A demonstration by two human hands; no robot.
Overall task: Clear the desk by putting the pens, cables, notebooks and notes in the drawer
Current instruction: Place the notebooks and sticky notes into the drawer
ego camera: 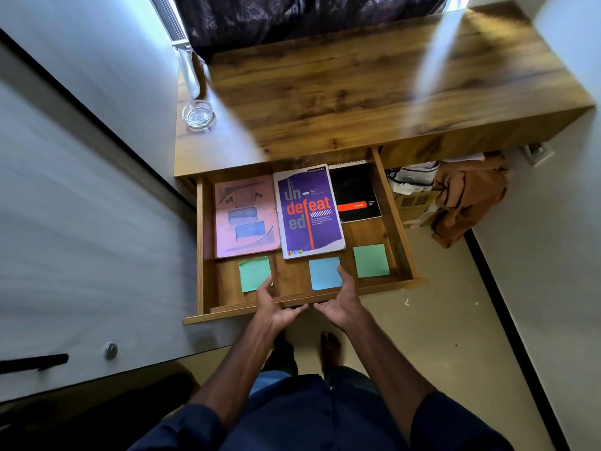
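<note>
Head view: the left hand [276, 307] and right hand [341, 304] are at the front of the open drawer [391, 206], maybe to push it shut.

The hands are close together but not touching, thumbs over the front edge. I cannot tell if they grip it. Inside, a pink notebook [247, 219], a purple notebook [309, 209] and a black notebook [354, 193] lie flat side by side. The green note [255, 273], the blue note [325, 273] and another green note [370, 260] lie in front. I see no pens or cables. On the wooden desk [357, 92] sits a glass dish [197, 115]. A brown cloth [468, 196] hangs above the pale floor [439, 320].
</note>
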